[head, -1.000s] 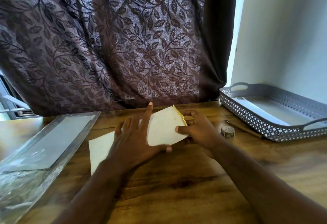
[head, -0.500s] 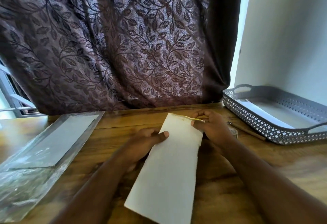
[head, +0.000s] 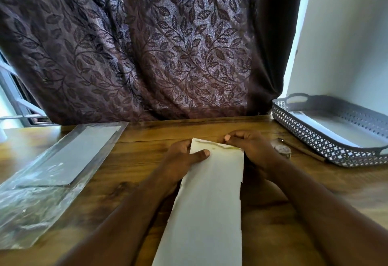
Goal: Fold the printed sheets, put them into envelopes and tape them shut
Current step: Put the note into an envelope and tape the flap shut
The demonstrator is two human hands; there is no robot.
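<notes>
A long white envelope (head: 210,198) lies lengthwise on the wooden table (head: 134,160), its open mouth with a yellowish inner edge at the far end. My left hand (head: 182,158) grips the far left corner, thumb on top. My right hand (head: 249,146) pinches the far right edge of the mouth. A small tape roll (head: 283,150) sits just right of my right hand, partly hidden by it. A clear plastic pack of white envelopes (head: 60,160) lies at the left. White sheets (head: 327,133) lie in the grey tray (head: 310,137) at the right.
A pen or pencil (head: 302,150) lies between the tape roll and the tray. A dark leaf-patterned curtain (head: 147,45) hangs behind the table's far edge. A white wall stands at the right, a window frame at the far left.
The envelope has been turned from lying across to lying lengthwise toward me. Both hands now hold its far open end; a moment ago the left hand had only reached its left edge.
</notes>
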